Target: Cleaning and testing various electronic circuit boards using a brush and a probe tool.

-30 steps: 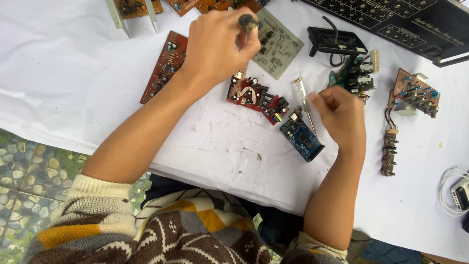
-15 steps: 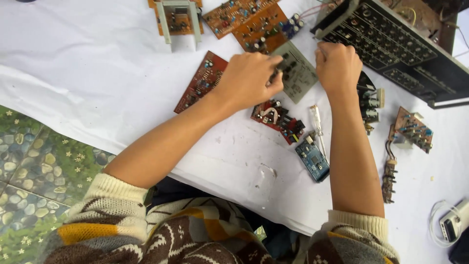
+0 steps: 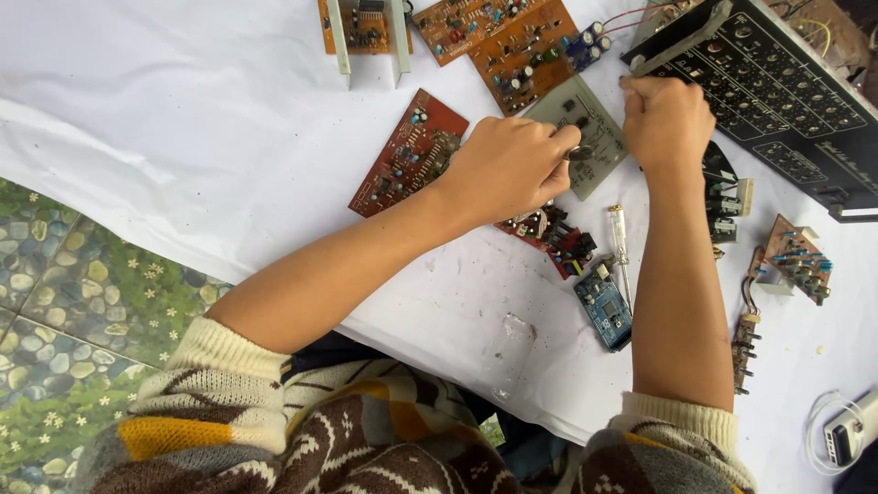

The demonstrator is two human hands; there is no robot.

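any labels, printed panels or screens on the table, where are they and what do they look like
Black control panel: top right, long slanted rectangle, rows of small holes, pale print.
Grey-green board: centre top, between the left hand and right hand, flat rectangle, pale markings.
White device: bottom right edge, small, dark face; whether it is a screen is unclear.

Red circuit board (image 3: pixel 408 153); blue board (image 3: pixel 604 306); screwdriver (image 3: pixel 621 240); black panel (image 3: pixel 777 96)

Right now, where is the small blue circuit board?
In the head view the small blue circuit board lies on the white cloth, just left of the right forearm, beside the clear-handled screwdriver.
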